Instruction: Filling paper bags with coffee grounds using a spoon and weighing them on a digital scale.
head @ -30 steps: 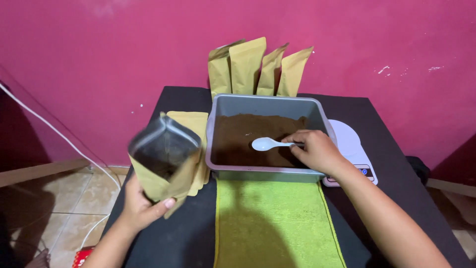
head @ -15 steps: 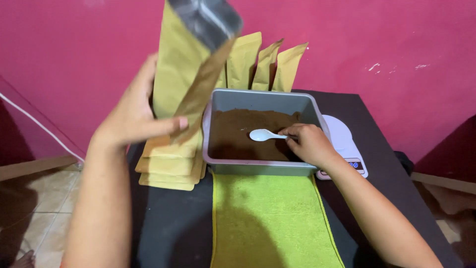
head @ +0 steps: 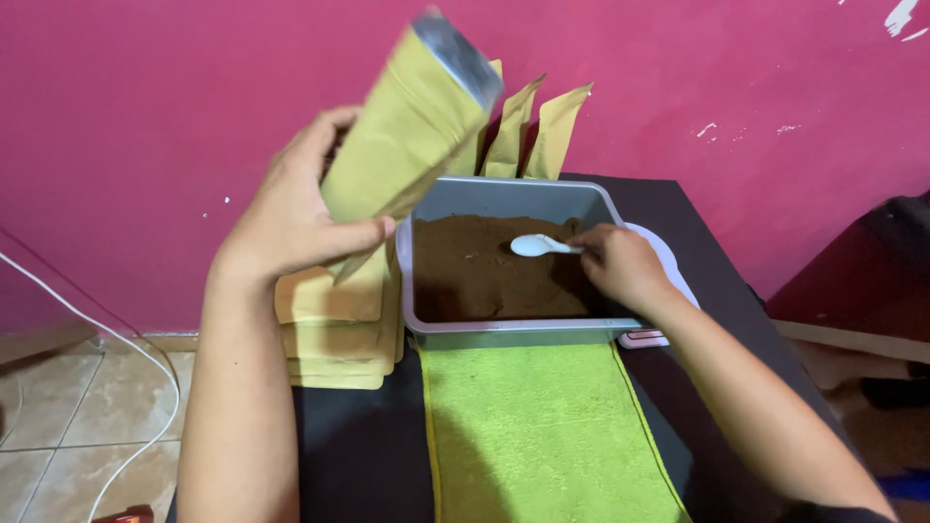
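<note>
From the head camera, the left hand (head: 291, 218) grips a tan paper pouch (head: 407, 126), lifted high and tilted with its open, foil-lined mouth up toward the pink wall (head: 194, 97). The right hand (head: 620, 263) pinches the handle of a white spoon (head: 538, 246), whose bowl rests on brown powder (head: 475, 276) in a grey tray (head: 504, 329) on the black table (head: 358, 455). More flat pouches (head: 334, 334) are stacked left of the tray, others stand behind it, and a green towel (head: 542, 436) lies in front.

This looks like the opening of a filling step: pouch in hand, spoon not yet loaded. The next move would call for lowering the pouch near the tray, mouth upward, and scooping.
</note>
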